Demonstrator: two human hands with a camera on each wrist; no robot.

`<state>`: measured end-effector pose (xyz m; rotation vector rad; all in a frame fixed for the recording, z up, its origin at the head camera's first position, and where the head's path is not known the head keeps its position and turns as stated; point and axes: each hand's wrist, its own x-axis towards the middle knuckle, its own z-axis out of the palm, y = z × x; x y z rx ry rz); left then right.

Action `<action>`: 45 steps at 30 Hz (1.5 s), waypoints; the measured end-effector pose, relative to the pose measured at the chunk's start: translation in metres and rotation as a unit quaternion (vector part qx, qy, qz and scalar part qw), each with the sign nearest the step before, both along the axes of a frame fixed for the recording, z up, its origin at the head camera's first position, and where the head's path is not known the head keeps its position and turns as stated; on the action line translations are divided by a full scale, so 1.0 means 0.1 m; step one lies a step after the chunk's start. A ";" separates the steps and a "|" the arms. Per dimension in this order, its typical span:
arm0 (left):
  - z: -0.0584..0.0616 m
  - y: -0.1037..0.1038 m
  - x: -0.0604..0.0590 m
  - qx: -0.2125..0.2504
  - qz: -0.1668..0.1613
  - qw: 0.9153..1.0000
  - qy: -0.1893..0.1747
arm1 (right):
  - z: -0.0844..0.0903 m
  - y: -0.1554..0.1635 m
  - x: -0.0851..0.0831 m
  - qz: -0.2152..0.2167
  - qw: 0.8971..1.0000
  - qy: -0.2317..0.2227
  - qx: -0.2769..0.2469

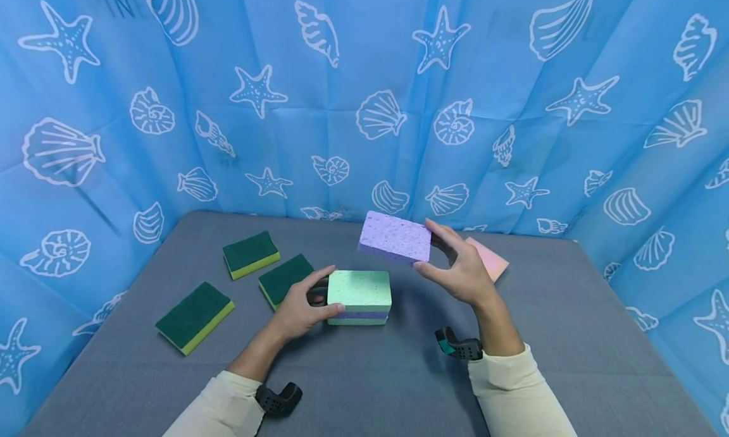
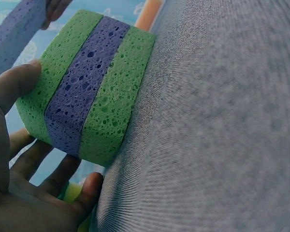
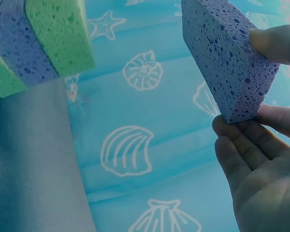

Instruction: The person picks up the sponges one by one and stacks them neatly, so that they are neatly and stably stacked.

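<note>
A stack of sponges (image 1: 359, 297), green over purple over green (image 2: 89, 84) (image 3: 34, 43), sits mid-table. My left hand (image 1: 304, 305) holds its left end, thumb on the near side and fingers behind (image 2: 34, 164). My right hand (image 1: 458, 269) grips a purple sponge (image 1: 395, 236) by its right end, thumb below and fingers above (image 3: 261, 121). That sponge (image 3: 224, 58) hangs in the air just above and to the right of the stack, and its corner (image 2: 12, 34) shows in the left wrist view.
Three green scouring sponges with yellow undersides lie left of the stack (image 1: 251, 253) (image 1: 283, 279) (image 1: 195, 316). A pink sponge (image 1: 490, 258) lies behind my right hand. The grey table (image 1: 569, 336) is ringed by a blue seashell-print cloth (image 1: 364, 108).
</note>
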<state>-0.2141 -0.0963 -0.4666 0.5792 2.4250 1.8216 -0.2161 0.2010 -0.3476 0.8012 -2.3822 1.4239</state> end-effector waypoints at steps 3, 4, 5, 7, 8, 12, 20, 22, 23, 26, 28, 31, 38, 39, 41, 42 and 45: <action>0.00 0.00 0.00 0.001 0.001 1.000 -0.001 | 0.02 -0.02 0.02 0.016 1.000 0.003 -0.005; 0.00 0.00 0.00 0.001 0.001 1.000 -0.002 | 0.03 -0.02 0.02 0.019 1.000 0.004 -0.004; 0.00 0.00 -0.01 0.002 0.001 1.000 -0.001 | 0.04 -0.03 0.03 0.021 1.000 0.004 -0.003; 0.00 0.00 -0.01 0.002 0.001 1.000 -0.001 | 0.05 -0.04 0.04 0.027 1.000 0.005 -0.002; -0.01 0.00 -0.01 0.003 0.000 1.000 0.000 | 0.05 -0.05 0.05 0.028 1.000 0.006 -0.001; 0.00 0.00 -0.01 0.003 0.001 1.000 0.000 | 0.06 -0.08 0.07 0.035 0.999 0.006 0.006; 0.00 0.00 0.00 0.000 0.001 1.000 -0.001 | 0.03 -0.13 0.08 0.061 0.998 0.000 0.010; 0.00 0.00 0.00 0.002 -0.001 1.000 -0.002 | 0.02 -0.14 0.08 0.070 0.998 0.001 0.008; 0.00 0.00 0.00 0.002 -0.001 1.000 -0.002 | 0.01 -0.15 0.08 0.071 0.997 0.001 0.009; 0.01 0.00 0.00 0.003 0.003 1.000 -0.004 | 0.01 -0.17 0.09 0.071 0.997 -0.002 0.015; 0.00 0.01 0.00 0.004 0.006 1.000 -0.004 | 0.01 -0.19 0.09 0.075 0.997 -0.003 0.018; 0.01 0.01 0.01 0.004 0.011 1.000 -0.009 | -0.02 -0.22 0.08 0.085 0.996 -0.009 0.019; 0.00 0.01 0.00 0.016 0.003 1.000 -0.013 | -0.32 -0.20 -0.08 0.098 0.995 -0.019 0.022; 0.00 0.01 0.00 0.019 -0.001 1.000 -0.012 | -0.37 -0.19 -0.11 0.099 0.995 -0.020 0.022; 0.00 0.00 -0.01 0.022 -0.004 1.000 -0.010 | -0.42 -0.19 -0.14 0.102 0.994 -0.021 0.026; 0.00 0.00 -0.01 0.023 -0.006 1.000 -0.009 | -0.43 -0.19 -0.15 0.103 0.994 -0.022 0.028; -0.01 0.00 -0.01 0.020 -0.005 1.000 -0.005 | -0.47 -0.19 -0.17 0.110 0.993 -0.023 0.031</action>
